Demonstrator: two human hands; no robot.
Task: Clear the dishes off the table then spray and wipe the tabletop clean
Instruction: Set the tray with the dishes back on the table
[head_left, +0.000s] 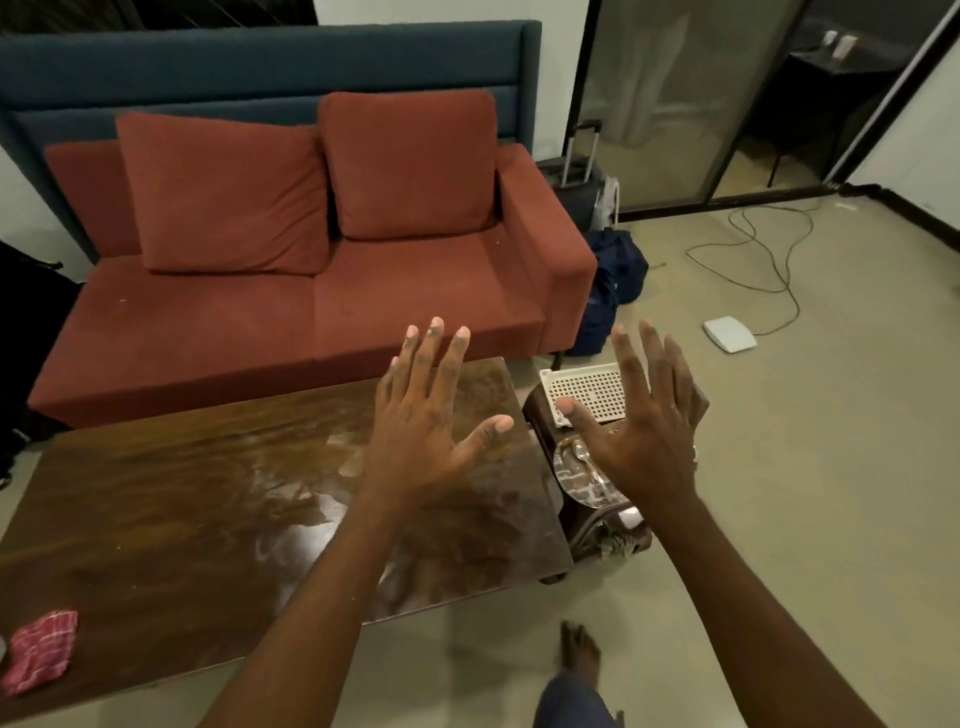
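Note:
The dark wooden coffee table (182, 499) fills the lower left, its top shiny with wet-looking streaks. A red checked cloth (39, 649) lies crumpled at its near left corner. My left hand (426, 421) is raised above the table's right end, fingers spread, holding nothing. My right hand (644, 426) is raised beside it, also spread and empty, above a low stool (540, 410) to the right of the table. On that stool sit a steel plate (571, 473) with a spoon (584, 457) and a white perforated tray (587, 389). No spray bottle is in view.
A red sofa (311, 291) with two cushions stands right behind the table. Dark bags (613, 280) and a suitcase (576, 176) sit at the sofa's right. A cable (769, 260) and a white flat box (730, 334) lie on the floor. My bare foot (579, 649) stands by the table's near edge.

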